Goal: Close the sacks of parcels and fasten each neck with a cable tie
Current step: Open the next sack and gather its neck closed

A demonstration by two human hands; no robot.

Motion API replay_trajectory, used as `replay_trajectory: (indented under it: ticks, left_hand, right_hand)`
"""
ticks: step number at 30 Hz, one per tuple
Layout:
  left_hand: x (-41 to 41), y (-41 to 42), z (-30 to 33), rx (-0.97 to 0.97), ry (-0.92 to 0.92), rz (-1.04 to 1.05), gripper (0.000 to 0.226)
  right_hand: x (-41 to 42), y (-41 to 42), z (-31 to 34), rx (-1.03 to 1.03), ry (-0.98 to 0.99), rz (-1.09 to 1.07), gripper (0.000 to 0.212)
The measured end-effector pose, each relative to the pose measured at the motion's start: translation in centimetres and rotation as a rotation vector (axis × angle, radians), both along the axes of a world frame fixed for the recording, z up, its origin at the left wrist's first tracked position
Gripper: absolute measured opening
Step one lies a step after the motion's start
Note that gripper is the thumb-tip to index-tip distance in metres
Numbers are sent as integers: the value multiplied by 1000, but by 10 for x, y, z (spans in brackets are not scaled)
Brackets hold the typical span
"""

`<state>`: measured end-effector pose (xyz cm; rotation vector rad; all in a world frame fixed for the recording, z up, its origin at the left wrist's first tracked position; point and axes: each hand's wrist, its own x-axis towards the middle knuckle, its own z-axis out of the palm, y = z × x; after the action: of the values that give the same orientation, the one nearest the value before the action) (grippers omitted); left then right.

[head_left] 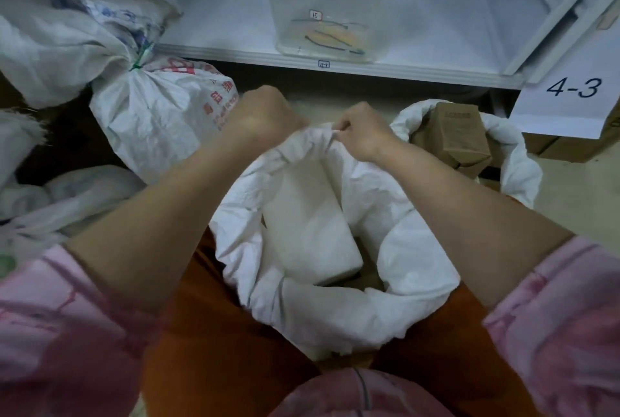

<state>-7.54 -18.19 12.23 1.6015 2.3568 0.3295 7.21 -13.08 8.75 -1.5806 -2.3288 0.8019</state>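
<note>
Both arms reach forward: left hand (265, 114) and right hand (364, 131) each fisted on the far rim of the open white sack (402, 235) between the knees. One white parcel (308, 225) inside. One tied sack (161, 121) left, one open sack of brown boxes (513, 148) right. Clear bin (330, 14) with cable ties (332, 37) on shelf (218, 24).

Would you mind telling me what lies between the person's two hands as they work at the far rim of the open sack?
In the head view, a bunched fold of the white sack's rim spans the gap between the left hand and right hand; both grip it.
</note>
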Motion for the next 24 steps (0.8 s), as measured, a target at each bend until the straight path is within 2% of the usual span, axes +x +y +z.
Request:
replay_trajectory:
  ticks: [3, 6, 8, 11, 12, 14, 16, 18, 19, 21, 24]
  left_hand:
    - [3, -24, -17, 53, 180, -17, 45]
    - [3, -31, -38, 85, 200, -48, 43]
    - [2, -29, -42, 110, 66, -67, 33]
    - [-3, -19, -36, 44, -479, 122, 28]
    - [-6, -16, -33, -25, -621, 199, 26]
    - [-13, -8, -30, -162, -760, 295, 24]
    - [-23, 0, -30, -242, -793, 366, 24]
    - [-31, 6, -28, -292, -834, 383, 23]
    - [-33, 7, -26, -312, -848, 367, 21]
    - [-33, 8, -23, -340, -858, 326, 20]
    - [-37, 3, -25, -298, -861, 305, 18]
  right_hand:
    - [8, 21, 11, -195, -58, -18, 15]
    - [12, 32, 19, -306, -146, -36, 24]
    - [17, 33, 22, -360, -205, -31, 28]
    - [24, 34, 28, -406, -194, -71, 29]
    - [23, 34, 28, -338, -178, -82, 25]
    - [16, 29, 26, -66, -154, -68, 14]
    - [7, 8, 24, 176, -105, 62, 34]
    - [-2, -18, 15, 261, -111, 296, 42]
    - [-7, -27, 7, 308, -156, 376, 38]
    - [-14, -29, -5, 470, -264, 402, 20]
    - [-20, -24, -1, 549, -315, 398, 17]
